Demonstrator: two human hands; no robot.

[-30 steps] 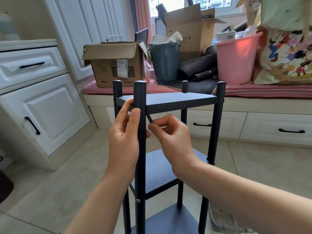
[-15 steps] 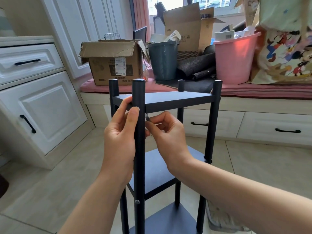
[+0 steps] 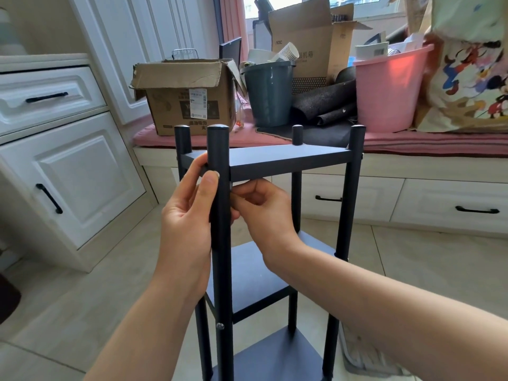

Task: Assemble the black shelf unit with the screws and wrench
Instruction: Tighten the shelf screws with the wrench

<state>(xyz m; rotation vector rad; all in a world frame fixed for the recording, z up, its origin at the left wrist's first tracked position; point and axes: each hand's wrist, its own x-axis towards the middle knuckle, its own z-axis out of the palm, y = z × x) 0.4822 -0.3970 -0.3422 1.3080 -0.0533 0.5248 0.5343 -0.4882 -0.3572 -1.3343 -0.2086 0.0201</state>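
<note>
Black metal shelf unit [image 3: 288, 160] stands upright on the floor before me. My left hand [image 3: 187, 221] wraps its near front post [image 3: 218, 188], long axis vertical. My right hand [image 3: 264, 207], just right of that post under the top shelf, pinches something small, presumably the wrench; I cannot tell.

Readable markings: cardboard boxes and cartoon bag

The tall cardboard box [image 3: 308, 42] by the window bears "AOC" in its upper left corner and, lower right, the Chinese characters "机箱". The open cardboard box [image 3: 189, 103] carries a white shipping label [image 3: 198, 103] with a barcode, print too small to read, and faded, illegible characters below it. The bag [image 3: 467, 78] shows cartoon mouse figures, no legible words.
</note>
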